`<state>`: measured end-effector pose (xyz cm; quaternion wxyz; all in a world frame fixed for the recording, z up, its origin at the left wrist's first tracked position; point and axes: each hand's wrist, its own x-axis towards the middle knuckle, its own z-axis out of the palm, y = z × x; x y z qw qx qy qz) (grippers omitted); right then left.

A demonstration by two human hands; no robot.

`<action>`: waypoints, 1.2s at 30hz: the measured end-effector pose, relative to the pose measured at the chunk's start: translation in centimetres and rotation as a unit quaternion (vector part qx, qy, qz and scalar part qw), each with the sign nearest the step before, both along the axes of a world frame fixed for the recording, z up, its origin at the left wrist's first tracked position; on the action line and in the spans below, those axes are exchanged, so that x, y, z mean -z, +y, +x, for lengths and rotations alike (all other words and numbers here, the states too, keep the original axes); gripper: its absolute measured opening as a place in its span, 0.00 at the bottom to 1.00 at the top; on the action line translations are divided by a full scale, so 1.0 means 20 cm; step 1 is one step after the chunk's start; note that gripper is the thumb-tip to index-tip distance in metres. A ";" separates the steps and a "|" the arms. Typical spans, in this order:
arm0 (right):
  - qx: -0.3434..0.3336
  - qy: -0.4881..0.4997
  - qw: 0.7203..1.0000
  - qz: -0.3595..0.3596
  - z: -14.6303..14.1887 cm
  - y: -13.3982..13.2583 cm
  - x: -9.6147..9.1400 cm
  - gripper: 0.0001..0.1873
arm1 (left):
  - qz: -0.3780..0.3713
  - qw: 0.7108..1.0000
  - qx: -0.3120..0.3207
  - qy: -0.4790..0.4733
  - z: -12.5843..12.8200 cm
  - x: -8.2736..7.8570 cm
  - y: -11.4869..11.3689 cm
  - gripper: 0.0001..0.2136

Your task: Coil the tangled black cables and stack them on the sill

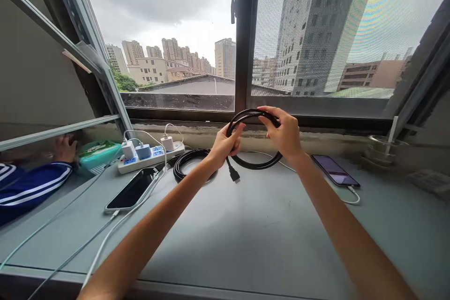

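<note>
I hold a black cable (256, 165) coiled into an upright loop above the grey table (246, 234), in front of the window. My left hand (225, 144) grips the loop's left side, fingers closed around it. My right hand (284, 133) is closed over the top right of the loop. The cable's plug end (234, 176) hangs down below my left hand. The rest of the cable lies in a flat coil (188, 161) on the table just left of my left hand.
A white power strip (149, 157) with chargers lies at the back left, a dark phone (131, 191) in front of it, white leads trailing forward. Another phone (335, 171) charges at right. A glass (381, 147) stands far right. Another person's striped sleeve (31, 183) rests far left.
</note>
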<state>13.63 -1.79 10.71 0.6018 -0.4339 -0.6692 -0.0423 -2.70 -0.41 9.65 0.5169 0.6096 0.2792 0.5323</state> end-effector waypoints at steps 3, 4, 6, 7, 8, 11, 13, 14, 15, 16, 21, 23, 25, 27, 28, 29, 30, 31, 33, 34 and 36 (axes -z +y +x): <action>0.024 0.006 1.000 0.003 0.00 0.01 0.01 0.13 | -0.018 1.000 0.007 -0.010 0.00 -0.01 0.00 0.22; 0.028 0.006 1.000 0.002 0.00 0.01 0.01 0.12 | -0.035 0.999 0.017 -0.017 0.00 -0.01 0.00 0.24; 0.033 0.001 0.999 0.002 -0.01 0.01 0.01 0.11 | -0.083 0.995 0.046 -0.035 -0.01 -0.01 0.01 0.27; 0.034 -0.004 0.999 0.003 -0.01 0.01 0.01 0.11 | -0.106 0.992 0.060 -0.043 -0.01 -0.02 0.01 0.28; 0.035 -0.010 0.999 0.005 -0.01 0.01 0.01 0.10 | -0.124 0.988 0.070 -0.051 -0.02 -0.02 0.01 0.28; 0.036 -0.018 0.999 0.015 -0.02 0.01 0.00 0.10 | -0.148 0.984 0.084 -0.060 -0.03 -0.04 0.02 0.27; 0.031 -0.011 0.999 0.033 -0.02 0.01 0.00 0.11 | -0.146 0.983 0.090 -0.067 -0.04 -0.05 0.02 0.27; 0.030 -0.006 0.999 0.039 -0.02 0.01 0.01 0.12 | -0.141 0.983 0.090 -0.071 -0.05 -0.06 0.02 0.27; 0.034 0.000 0.999 0.041 -0.02 0.02 0.01 0.14 | -0.133 0.985 0.088 -0.071 -0.05 -0.07 0.02 0.27; 0.044 0.006 0.998 0.037 -0.02 0.02 0.02 0.18 | -0.125 0.986 0.082 -0.067 -0.06 -0.08 0.02 0.27; 0.105 -0.014 0.994 -0.009 -0.02 0.04 0.04 0.22 | -0.067 0.997 0.025 -0.008 -0.08 -0.13 -0.01 0.27; 0.110 -0.024 0.993 -0.034 -0.02 0.03 0.03 0.16 | -0.048 0.999 -0.001 0.003 -0.09 -0.14 -0.02 0.27; 0.097 -0.016 0.993 -0.061 -0.01 0.01 0.02 0.16 | -0.042 0.999 -0.030 -0.002 -0.09 -0.15 -0.03 0.27; 0.063 0.003 0.995 -0.084 -0.01 -0.02 -0.01 0.19 | -0.042 0.997 -0.062 -0.023 -0.10 -0.16 -0.02 0.27; 0.046 0.014 0.994 -0.094 -0.01 -0.03 -0.02 0.21 | -0.041 0.996 -0.074 -0.036 -0.10 -0.16 -0.02 0.27; 0.033 0.023 0.994 -0.105 -0.01 -0.05 -0.03 0.23 | -0.040 0.995 -0.082 -0.048 -0.10 -0.16 -0.02 0.27; 0.023 0.031 0.993 -0.115 0.00 -0.06 -0.04 0.26 | -0.039 0.994 -0.086 -0.057 -0.10 -0.16 -0.02 0.27; 0.011 0.040 0.991 -0.126 0.00 -0.07 -0.05 0.28 | -0.038 0.994 -0.086 -0.065 -0.09 -0.16 -0.02 0.27; -0.028 0.067 0.986 -0.149 0.00 -0.08 -0.07 0.31 | -0.036 0.993 -0.082 -0.073 -0.09 -0.15 -0.02 0.27; -0.058 0.082 0.982 -0.162 0.00 -0.09 -0.08 0.31 | -0.036 0.993 -0.081 -0.076 -0.09 -0.15 -0.02 0.27; -0.119 0.108 0.968 -0.193 0.00 -0.10 -0.09 0.29 | -0.036 0.993 -0.078 -0.080 -0.09 -0.14 -0.01 0.27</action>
